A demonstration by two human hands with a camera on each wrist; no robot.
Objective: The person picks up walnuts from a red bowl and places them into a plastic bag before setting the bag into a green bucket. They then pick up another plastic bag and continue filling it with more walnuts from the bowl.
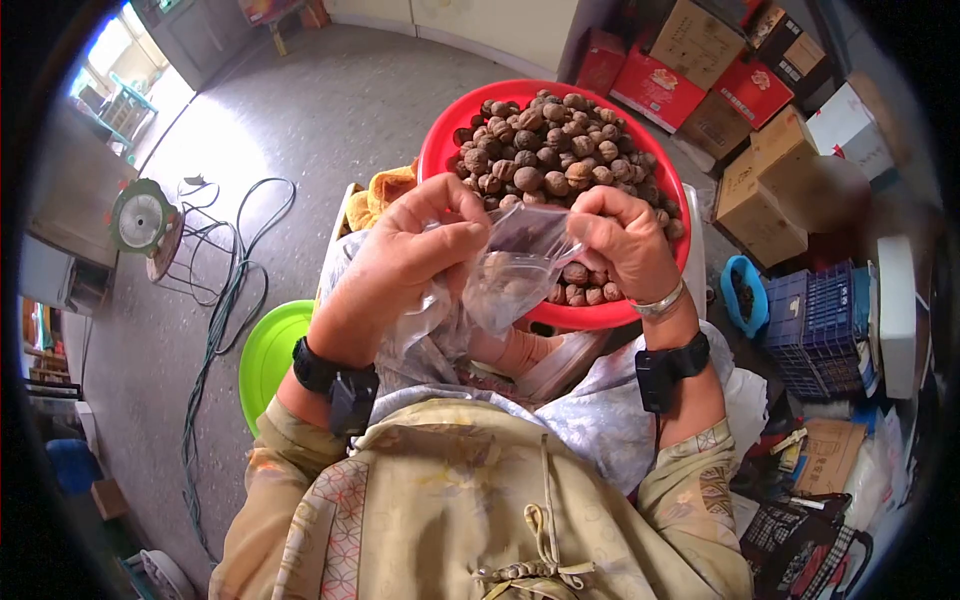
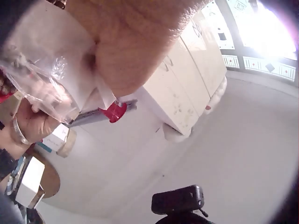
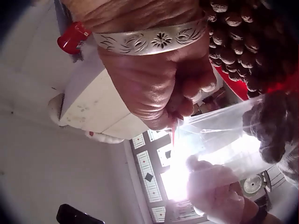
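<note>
A clear plastic bag is stretched between both hands above the near side of a red basin. My left hand grips the bag's left edge, thumb against curled fingers. Opposite it, the right hand, with a silver bangle above it, pinches the other edge. Walnuts fill the basin in a heap, and some show below the bag. Seen from the right wrist, the bag looks thin and see-through, with dark rounded shapes at its far end. The left wrist view has the bag hanging in loose folds.
A green basin lies on the floor at left, near a coiled cable. Cardboard boxes are stacked at right, with a blue crate and a small blue bag. A yellow cloth lies beside the red basin.
</note>
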